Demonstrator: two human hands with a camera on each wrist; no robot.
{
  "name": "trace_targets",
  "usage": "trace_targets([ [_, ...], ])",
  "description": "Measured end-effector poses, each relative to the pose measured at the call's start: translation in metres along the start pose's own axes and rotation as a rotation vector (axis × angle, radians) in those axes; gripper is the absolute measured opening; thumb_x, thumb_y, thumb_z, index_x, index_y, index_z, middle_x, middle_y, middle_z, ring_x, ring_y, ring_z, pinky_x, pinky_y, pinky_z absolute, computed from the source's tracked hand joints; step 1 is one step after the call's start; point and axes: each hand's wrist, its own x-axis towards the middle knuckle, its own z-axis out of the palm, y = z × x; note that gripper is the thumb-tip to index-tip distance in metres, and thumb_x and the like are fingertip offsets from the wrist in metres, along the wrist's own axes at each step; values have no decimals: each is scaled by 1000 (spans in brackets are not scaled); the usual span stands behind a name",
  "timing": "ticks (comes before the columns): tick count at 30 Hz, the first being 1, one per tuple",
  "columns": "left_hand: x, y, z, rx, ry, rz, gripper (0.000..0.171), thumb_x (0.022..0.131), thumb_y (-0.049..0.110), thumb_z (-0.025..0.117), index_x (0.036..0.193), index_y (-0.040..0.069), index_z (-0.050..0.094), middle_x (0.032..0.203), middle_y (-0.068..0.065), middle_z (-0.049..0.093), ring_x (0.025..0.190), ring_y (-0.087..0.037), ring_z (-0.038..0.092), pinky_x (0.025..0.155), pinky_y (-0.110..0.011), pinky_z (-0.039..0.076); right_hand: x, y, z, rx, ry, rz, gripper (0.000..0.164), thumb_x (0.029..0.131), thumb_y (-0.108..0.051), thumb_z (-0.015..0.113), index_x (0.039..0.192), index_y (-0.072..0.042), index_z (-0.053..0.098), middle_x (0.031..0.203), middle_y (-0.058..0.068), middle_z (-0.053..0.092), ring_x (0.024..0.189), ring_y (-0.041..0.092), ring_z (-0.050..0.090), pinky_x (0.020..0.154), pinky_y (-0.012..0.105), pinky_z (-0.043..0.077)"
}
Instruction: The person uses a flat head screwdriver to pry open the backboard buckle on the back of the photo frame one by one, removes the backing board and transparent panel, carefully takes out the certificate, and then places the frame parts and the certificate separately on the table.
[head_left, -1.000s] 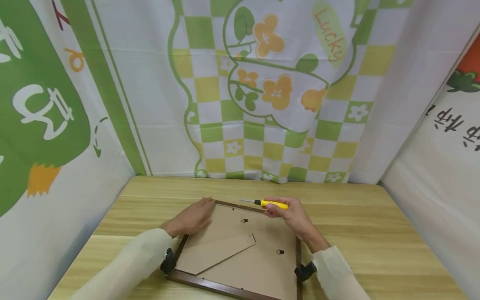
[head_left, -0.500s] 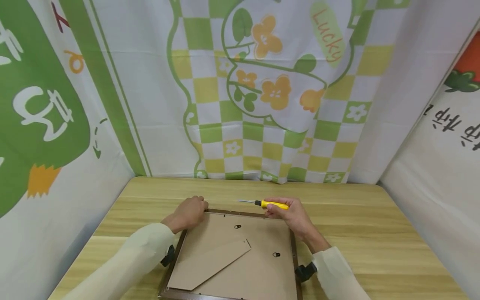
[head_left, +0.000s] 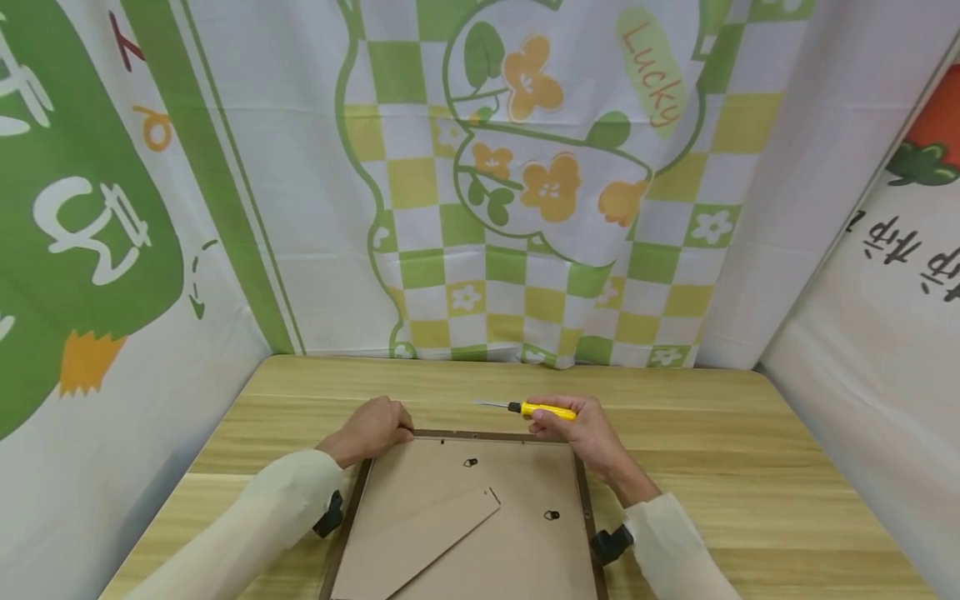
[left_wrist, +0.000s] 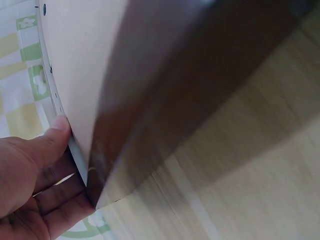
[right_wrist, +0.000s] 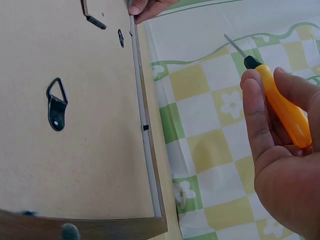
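Observation:
A picture frame [head_left: 525, 475] lies back side up on the table, its brown rim around a tan backing board with a slanted stand flap [head_left: 435, 542]. Two black hanging rings show on the board, one being a D-ring [right_wrist: 57, 105] close up in the right wrist view. My left hand [head_left: 375, 429] grips the frame's far left corner; in the left wrist view the thumb [left_wrist: 60, 127] lies along the rim and the fingers reach under the corner. Just beyond the far right corner, my right hand [head_left: 588, 433] holds a screwdriver [head_left: 549, 412] by its yellow handle, metal shaft pointing left.
The wood-grain table [head_left: 720, 467] extends to both sides of the frame. A checked cloth curtain [head_left: 495, 275] hangs along the table's back edge, and printed sheets close off the left and right sides. Small dark tabs [right_wrist: 146, 127] stick up along the frame's inner edge.
The frame has slid toward me and turned, so its far edge now lies nearly level. My left hand has shifted slightly left with its corner. The right hand and screwdriver stay almost still.

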Motion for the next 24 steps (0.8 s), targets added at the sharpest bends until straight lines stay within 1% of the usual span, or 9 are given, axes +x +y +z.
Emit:
trace_targets([
  [5, -8, -6, 3, 39, 23, 9, 12, 81, 19, 68, 70, 17, 72, 74, 5, 71, 51, -2, 47, 48, -18, 38, 2, 1, 1, -8, -11, -19, 40, 84, -23, 66, 116, 0, 62, 99, 13, 71, 83, 15, 69, 85, 46, 54],
  [8, -14, -5, 4, 43, 28, -34, 14, 80, 22, 69, 66, 20, 71, 69, 9, 68, 50, -1, 41, 47, -18, 34, 3, 2, 1, -7, -3, -12, 39, 83, -23, 66, 115, 0, 63, 99, 13, 71, 82, 15, 69, 84, 46, 54],
  [12, -26, 4, 4, -15, 32, -98, 14, 80, 19, 70, 66, 18, 72, 69, 7, 69, 49, -1, 42, 45, -17, 34, 4, 2, 2, -19, -14, -7, 38, 83, -23, 66, 114, 0, 64, 99, 14, 71, 82, 14, 69, 84, 46, 54],
  [14, -33, 11, 3, -54, 41, -114, 16, 79, 16, 70, 63, 15, 72, 63, 7, 66, 47, -1, 41, 42, -16, 33, 4, 3, 2, -32, -19, -10, 38, 84, -23, 66, 113, 0, 64, 101, 17, 70, 82, 14, 69, 82, 43, 55],
  [17, -41, 20, 1, -73, 42, -100, 29, 78, 13, 70, 50, 12, 62, 46, 12, 49, 39, 1, 31, 36, -13, 23, 4, 3, 2, -32, -20, -5, 39, 83, -24, 66, 114, 0, 64, 104, 23, 67, 81, 14, 69, 82, 42, 55],
  [19, -44, 24, -1, -64, 46, -82, 34, 76, 12, 69, 45, 13, 55, 42, 13, 36, 38, 1, 25, 36, -13, 18, 4, 3, 3, -26, -22, -5, 39, 83, -23, 66, 114, 1, 64, 107, 27, 65, 82, 14, 69, 82, 40, 56],
  [21, -43, 26, -2, -64, 38, -66, 34, 77, 14, 69, 47, 13, 54, 42, 12, 35, 38, 0, 26, 36, -14, 18, 4, 4, 3, -13, -27, -2, 40, 83, -22, 66, 114, 2, 63, 109, 30, 63, 82, 14, 69, 83, 39, 56],
  [22, -42, 26, -2, -73, 30, -56, 29, 78, 15, 69, 52, 10, 59, 44, 11, 42, 40, -1, 30, 37, -15, 22, 5, 4, 4, -9, -28, 0, 40, 83, -22, 66, 114, 3, 63, 109, 29, 63, 82, 14, 69, 82, 37, 56],
  [24, -39, 24, 0, -122, 11, -22, 15, 82, 17, 67, 74, 4, 69, 63, 2, 63, 52, -7, 52, 45, -19, 42, 5, 5, 5, -3, -30, -3, 40, 84, -22, 66, 115, 3, 62, 108, 28, 64, 82, 14, 69, 81, 35, 57],
])
